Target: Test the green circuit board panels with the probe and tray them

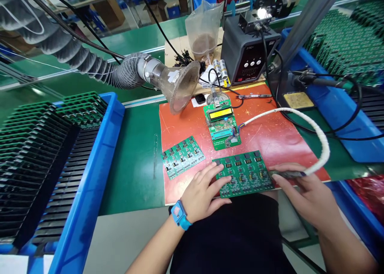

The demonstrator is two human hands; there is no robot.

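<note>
My left hand (204, 192) lies spread over the left end of a green circuit board (244, 174) at the red mat's front edge. My right hand (303, 192) pinches the dark end of a white sleeved cable (322, 140) against the board's right edge; whatever tip it has is hidden. This cable loops back to a green programmer board (223, 126) with a lit yellow display, farther back on the mat. A second circuit board (183, 157) rests flat to the left of my left hand.
Blue bins with racked green boards stand at left (102, 146) and right (324, 94). A fume funnel (183, 88) hangs over the red mat's (288, 138) back edge. Behind are a soldering station (249, 50), a plastic bag (204, 26) and black cables.
</note>
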